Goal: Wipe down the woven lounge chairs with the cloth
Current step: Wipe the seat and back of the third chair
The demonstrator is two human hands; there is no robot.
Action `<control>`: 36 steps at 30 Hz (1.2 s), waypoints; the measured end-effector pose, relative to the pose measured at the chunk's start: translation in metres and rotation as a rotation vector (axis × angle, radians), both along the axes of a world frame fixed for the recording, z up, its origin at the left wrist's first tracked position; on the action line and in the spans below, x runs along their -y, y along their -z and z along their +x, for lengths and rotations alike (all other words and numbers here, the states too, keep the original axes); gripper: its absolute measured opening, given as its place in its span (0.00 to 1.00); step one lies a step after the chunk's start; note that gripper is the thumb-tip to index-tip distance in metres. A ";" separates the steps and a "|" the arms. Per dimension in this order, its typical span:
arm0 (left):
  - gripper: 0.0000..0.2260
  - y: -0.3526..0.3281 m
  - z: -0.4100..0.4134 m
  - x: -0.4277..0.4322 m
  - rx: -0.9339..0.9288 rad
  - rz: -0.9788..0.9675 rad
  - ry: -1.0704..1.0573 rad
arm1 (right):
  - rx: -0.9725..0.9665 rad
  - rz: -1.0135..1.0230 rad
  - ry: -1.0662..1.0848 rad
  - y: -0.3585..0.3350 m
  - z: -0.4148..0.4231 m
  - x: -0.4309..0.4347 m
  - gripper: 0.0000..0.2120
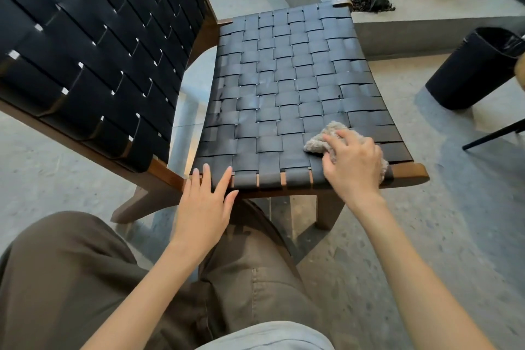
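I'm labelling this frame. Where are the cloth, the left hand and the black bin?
cloth (314,144): head view, fluffy edge left of the fingers.
left hand (203,207): head view, back of hand.
black bin (471,71): head view, outer wall.

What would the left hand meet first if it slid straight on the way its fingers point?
The left hand rests on the near edge of the black woven strap seat; the straps ahead look free. Farther on, probably the black woven backrest, though depth is unclear.
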State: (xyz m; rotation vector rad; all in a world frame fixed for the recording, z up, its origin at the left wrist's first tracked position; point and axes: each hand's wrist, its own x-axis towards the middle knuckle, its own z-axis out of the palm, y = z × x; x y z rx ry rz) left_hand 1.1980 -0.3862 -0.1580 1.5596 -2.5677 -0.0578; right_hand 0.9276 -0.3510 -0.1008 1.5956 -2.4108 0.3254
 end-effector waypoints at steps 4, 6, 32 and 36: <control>0.26 -0.003 -0.019 -0.002 -0.051 0.167 0.036 | 0.035 0.004 -0.108 0.010 0.056 0.015 0.14; 0.27 -0.002 -0.027 -0.002 -0.063 0.194 0.028 | 0.057 0.056 -0.233 0.018 0.088 0.023 0.13; 0.31 -0.017 -0.022 0.015 0.009 0.181 0.029 | 0.049 -0.017 0.104 -0.016 -0.060 -0.019 0.16; 0.31 -0.014 -0.022 0.015 -0.035 0.170 0.020 | 0.042 -0.012 0.037 -0.003 -0.032 0.000 0.15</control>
